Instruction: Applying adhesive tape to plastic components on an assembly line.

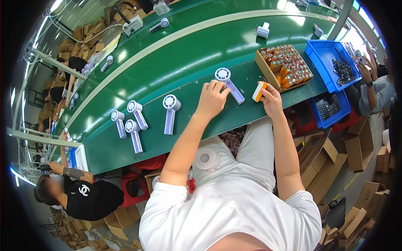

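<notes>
My left hand is at the neck of a pale lilac handheld fan, its fingers curled together against the fan's left side just below the round vented head. The fan lies on the green bench with its long handle slanting toward me, the handle's inside showing. To the right, my right hand pinches an orange battery with a white face between thumb and fingers, above the bench. A thin wire end shows near its top. Just beyond that hand stands a cardboard box full of orange batteries in rows.
Several similar fans lie on the bench at my left. Blue bins with small black parts stand at the right. Behind a pale rail runs a green belt with more fans. A tape roll rests on my lap. Co-workers sit on both sides.
</notes>
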`<action>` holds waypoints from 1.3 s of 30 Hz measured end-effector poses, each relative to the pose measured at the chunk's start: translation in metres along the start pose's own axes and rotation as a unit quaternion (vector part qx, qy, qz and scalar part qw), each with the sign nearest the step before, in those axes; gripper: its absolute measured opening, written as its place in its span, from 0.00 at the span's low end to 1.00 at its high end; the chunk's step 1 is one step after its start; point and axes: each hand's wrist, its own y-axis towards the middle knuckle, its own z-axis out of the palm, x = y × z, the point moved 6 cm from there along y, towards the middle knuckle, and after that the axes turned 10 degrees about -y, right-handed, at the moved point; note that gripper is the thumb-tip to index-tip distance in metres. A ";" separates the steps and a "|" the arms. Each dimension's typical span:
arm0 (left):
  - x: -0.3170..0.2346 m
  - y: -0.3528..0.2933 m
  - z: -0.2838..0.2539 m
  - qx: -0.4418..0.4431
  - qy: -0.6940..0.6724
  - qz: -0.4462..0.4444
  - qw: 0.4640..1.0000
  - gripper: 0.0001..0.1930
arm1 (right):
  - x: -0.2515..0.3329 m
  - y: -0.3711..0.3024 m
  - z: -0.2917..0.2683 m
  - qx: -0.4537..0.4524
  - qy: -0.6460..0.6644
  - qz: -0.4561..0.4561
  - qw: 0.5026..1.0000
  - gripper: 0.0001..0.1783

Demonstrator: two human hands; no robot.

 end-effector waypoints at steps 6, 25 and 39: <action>0.018 0.027 0.039 0.122 0.115 0.017 0.986 0.06 | 0.000 -0.005 0.001 -0.017 0.009 0.001 1.000 0.17; 0.095 0.001 0.075 -0.102 -0.450 -0.289 0.839 0.19 | 0.010 -0.003 0.015 -0.027 -0.093 -0.017 0.995 0.22; 0.088 0.000 0.066 -0.120 -0.349 -0.206 0.906 0.15 | 0.033 0.006 0.114 0.004 -0.668 -0.099 0.738 0.19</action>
